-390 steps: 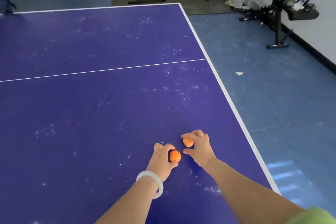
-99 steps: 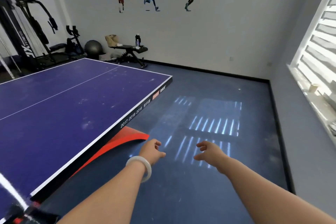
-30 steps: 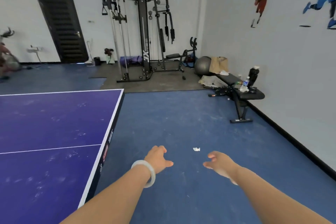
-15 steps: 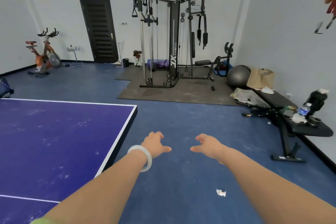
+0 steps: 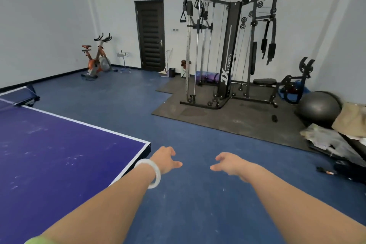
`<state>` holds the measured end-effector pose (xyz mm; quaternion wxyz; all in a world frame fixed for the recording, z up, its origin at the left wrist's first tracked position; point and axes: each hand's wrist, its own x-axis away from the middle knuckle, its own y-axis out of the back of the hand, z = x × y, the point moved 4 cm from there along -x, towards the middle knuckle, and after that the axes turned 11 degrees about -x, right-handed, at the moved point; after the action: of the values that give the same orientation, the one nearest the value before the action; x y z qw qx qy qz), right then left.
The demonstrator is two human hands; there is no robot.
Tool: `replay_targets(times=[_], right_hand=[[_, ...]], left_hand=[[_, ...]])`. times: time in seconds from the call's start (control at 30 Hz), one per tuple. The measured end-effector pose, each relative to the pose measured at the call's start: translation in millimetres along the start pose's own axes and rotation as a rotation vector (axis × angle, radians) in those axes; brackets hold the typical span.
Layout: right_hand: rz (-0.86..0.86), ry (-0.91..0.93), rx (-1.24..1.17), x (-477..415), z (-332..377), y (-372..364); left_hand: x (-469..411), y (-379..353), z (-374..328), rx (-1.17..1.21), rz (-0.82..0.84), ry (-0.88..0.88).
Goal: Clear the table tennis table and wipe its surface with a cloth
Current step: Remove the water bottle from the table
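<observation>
- The left hand (image 5: 165, 159) and right hand (image 5: 229, 164) reach out at lower centre over the blue floor (image 5: 188, 214). Both are empty, with fingers loosely spread and a gap between the two.
- The table tennis table (image 5: 49, 154) fills the lower left, and its corner sits just beside the left hand — so that hand is nearer.
- No cloth is in view — fetching one probably comes next, as whitish smudges mark the tabletop.

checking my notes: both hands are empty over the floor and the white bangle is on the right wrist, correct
No: the head view shows the white bangle on the left wrist, not the right. The left hand and right hand are indeed both empty over the floor.
</observation>
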<state>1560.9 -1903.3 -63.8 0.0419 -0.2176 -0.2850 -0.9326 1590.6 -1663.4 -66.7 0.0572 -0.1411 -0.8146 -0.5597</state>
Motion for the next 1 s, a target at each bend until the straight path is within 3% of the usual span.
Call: replay_targets(times=[0.3, 0.47, 1.0], right_hand=[[0.193, 0.129, 0.091, -220, 99, 32], [0.211, 0.216, 0.086, -360, 174, 30], [0.451, 0.305, 0.257, -706, 384, -20]], left_hand=[[-174, 35, 31, 0.033, -0.056, 0.231], [-309, 84, 71, 0.074, -0.137, 0.269], [-595, 205, 210, 0.111, -0.187, 0.568]])
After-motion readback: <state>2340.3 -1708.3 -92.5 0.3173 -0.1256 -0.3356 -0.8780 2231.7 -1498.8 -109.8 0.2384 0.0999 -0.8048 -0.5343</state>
